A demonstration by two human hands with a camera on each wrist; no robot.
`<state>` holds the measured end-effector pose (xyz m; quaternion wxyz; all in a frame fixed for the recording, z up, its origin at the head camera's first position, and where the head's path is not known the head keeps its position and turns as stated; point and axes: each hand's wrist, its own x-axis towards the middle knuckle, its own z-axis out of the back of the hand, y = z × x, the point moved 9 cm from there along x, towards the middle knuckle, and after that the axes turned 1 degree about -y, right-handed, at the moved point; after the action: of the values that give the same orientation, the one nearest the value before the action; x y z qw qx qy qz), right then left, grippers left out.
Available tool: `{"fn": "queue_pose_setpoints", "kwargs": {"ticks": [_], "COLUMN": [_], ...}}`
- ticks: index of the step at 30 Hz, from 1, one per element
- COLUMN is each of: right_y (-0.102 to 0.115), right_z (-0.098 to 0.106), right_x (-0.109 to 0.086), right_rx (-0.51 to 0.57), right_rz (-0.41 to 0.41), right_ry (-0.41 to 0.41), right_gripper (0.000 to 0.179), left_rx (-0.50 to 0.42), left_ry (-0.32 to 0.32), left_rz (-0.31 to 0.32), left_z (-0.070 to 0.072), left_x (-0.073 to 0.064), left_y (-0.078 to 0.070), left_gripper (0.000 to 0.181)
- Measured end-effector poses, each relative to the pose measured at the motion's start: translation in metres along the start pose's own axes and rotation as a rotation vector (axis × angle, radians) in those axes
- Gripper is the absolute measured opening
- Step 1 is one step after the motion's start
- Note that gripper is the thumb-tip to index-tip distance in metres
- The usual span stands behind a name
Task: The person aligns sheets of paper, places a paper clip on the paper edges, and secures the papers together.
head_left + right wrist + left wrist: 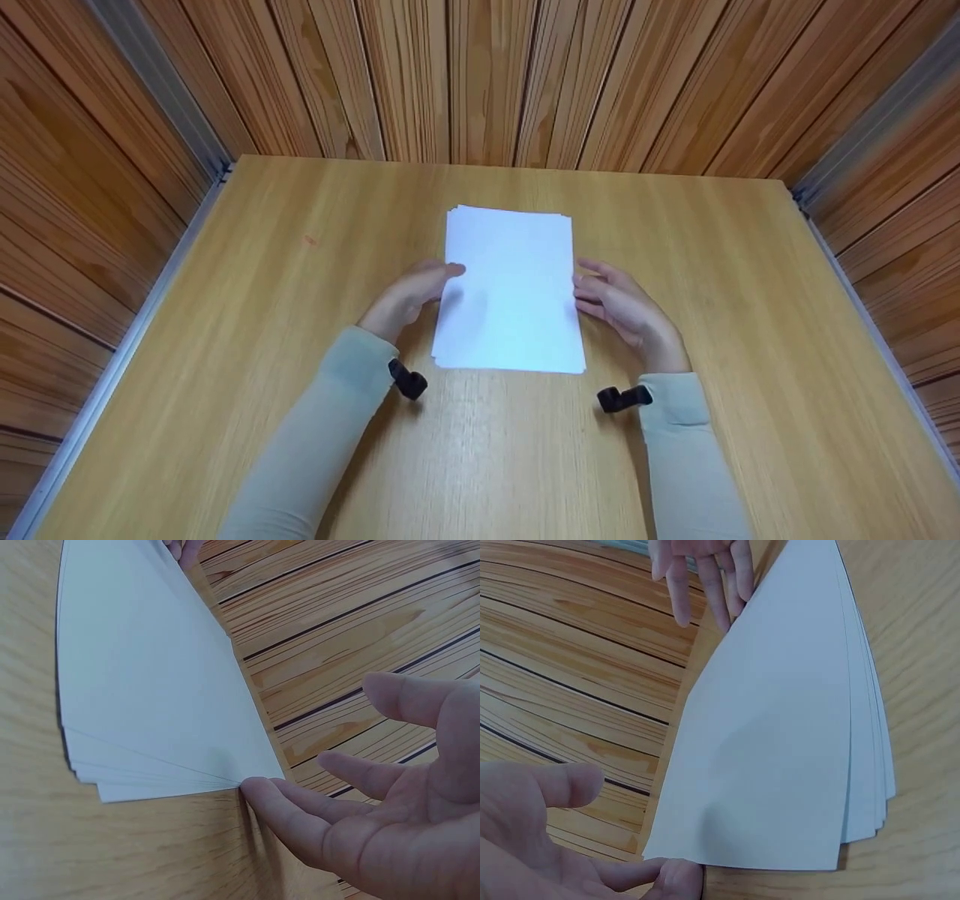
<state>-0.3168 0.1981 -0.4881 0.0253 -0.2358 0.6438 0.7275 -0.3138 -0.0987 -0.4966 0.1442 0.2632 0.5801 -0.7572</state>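
Note:
A slightly fanned stack of white paper sheets (517,292) lies on the wooden table, its corners not quite lined up. At its left edge is my left hand (416,291), fingertips against the side. The left wrist view shows that thumb raised clear of the top sheet. On the opposite side my right hand (626,307) touches the long edge with its fingertips. Its thumb (405,697) stands away from the paper in the right wrist view. Uneven layers show along the near short edge of the stack (866,795).
The light wooden tabletop (262,300) extends around the paper. Wood-plank walls (487,82) stand at the back and both sides, with grey metal strips (127,322) along the side edges. Black wrist cameras (409,380) sit on both sleeves.

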Motion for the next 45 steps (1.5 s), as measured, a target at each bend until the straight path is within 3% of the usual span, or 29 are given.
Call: {"fn": "queue_pose_setpoints", "kwargs": {"ticks": [10,24,33,45], "right_y": [0.0020,0.0015,0.0046,0.0013], "right_z": [0.0032,-0.0005,-0.0010,-0.0006], "right_x": [-0.0025,-0.0003,0.0010,-0.0008], "right_rx": [0.008,-0.014,-0.009,-0.009], "right_rz": [0.017,0.004,0.022,0.013], "right_ry": [0.009,0.007,0.018,0.023], "right_gripper": [0.070,0.072,0.071,0.071], "left_rx": [-0.085,-0.139,-0.181,-0.141], "left_ry": [-0.018,-0.007,-0.007,-0.006], "left_rz": [0.108,0.095,0.085,0.125], "left_z": [0.0015,0.0063,0.0061,-0.0023], "left_x": [0.0024,0.0033,0.0070,0.0027], "left_y": [-0.0009,-0.0019,-0.0003,-0.0008], "left_gripper": [0.076,0.063,0.068,0.078]}}
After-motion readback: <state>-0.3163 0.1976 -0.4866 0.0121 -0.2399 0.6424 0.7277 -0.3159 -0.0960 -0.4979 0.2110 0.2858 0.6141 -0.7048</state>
